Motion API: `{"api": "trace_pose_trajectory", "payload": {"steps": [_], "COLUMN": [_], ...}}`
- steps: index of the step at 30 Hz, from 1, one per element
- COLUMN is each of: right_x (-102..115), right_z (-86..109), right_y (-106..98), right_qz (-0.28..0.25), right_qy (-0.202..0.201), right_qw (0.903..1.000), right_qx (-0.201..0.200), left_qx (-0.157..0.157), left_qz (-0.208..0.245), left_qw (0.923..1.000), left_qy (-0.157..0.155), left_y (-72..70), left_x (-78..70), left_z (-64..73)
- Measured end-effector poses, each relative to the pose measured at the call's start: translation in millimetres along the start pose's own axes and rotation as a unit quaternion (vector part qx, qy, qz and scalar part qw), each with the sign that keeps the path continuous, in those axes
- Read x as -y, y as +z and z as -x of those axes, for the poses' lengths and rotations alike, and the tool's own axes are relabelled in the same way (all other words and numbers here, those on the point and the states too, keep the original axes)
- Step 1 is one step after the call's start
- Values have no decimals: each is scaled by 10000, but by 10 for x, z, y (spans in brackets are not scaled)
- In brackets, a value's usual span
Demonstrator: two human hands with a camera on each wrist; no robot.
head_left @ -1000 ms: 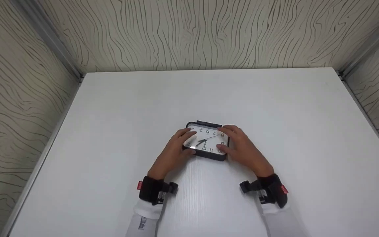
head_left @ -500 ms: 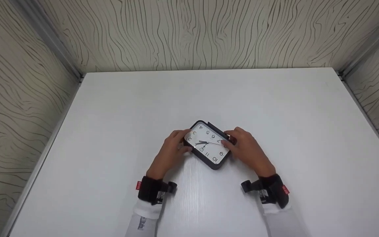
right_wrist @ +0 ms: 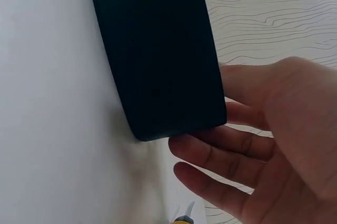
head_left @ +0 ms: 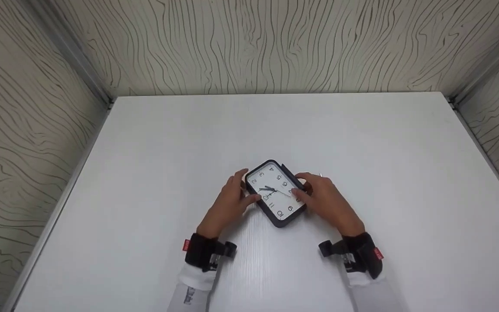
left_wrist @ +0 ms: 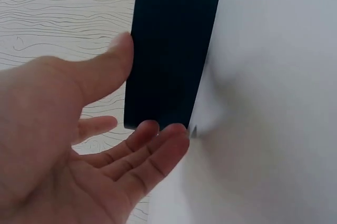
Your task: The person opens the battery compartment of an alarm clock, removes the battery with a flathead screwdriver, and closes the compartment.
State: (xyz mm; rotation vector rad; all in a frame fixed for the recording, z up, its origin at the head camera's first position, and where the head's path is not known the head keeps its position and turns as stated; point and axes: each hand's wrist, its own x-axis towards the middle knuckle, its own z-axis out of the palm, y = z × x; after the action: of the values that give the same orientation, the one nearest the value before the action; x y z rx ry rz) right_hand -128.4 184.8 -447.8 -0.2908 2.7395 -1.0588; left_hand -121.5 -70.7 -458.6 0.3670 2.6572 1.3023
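An alarm clock (head_left: 282, 197) with a black case and a white numbered dial is turned diagonally between both hands, over the white table. At its left corner, my left hand (head_left: 228, 201) holds it, thumb along the near-left edge and fingers round the far side. My right hand (head_left: 329, 201) pinches the right side, thumb over the dial's rim and index finger by the black bar on that edge. In the wrist views, the dark case side (left_wrist: 168, 50) stands between left thumb and fingertips, and the right fingers (right_wrist: 221, 153) touch the case's lower end.
A small tool with a pointed metal tip and a yellow part (right_wrist: 182, 221) peeks in at the bottom of the right wrist view, mostly out of frame. White table (head_left: 167, 143) surrounds the hands. Wood-patterned walls (head_left: 249, 47) stand behind and at both sides.
The clock has turned clockwise from nearly level to a steep diagonal. My left thumb has shifted up along its near edge; my right fingers have moved round to the side with the black bar.
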Motion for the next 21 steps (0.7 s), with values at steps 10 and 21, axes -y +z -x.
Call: {"api": "trace_pose_trajectory", "payload": {"steps": [10,21], "right_x": [46,114], "right_z": [0,-2], "right_y": [53,148], "right_qz": [231,257], "right_qy": [-307,-604], "right_qw": [9993,9978], "right_qx": [31,41], "left_qx": [456,502], "left_qz": [126,383], "left_qw": [9989,9977], "left_qy": [-2,-258], "left_y": [65,80], "left_x": [-63,-59], "left_z": [-6,-20]}}
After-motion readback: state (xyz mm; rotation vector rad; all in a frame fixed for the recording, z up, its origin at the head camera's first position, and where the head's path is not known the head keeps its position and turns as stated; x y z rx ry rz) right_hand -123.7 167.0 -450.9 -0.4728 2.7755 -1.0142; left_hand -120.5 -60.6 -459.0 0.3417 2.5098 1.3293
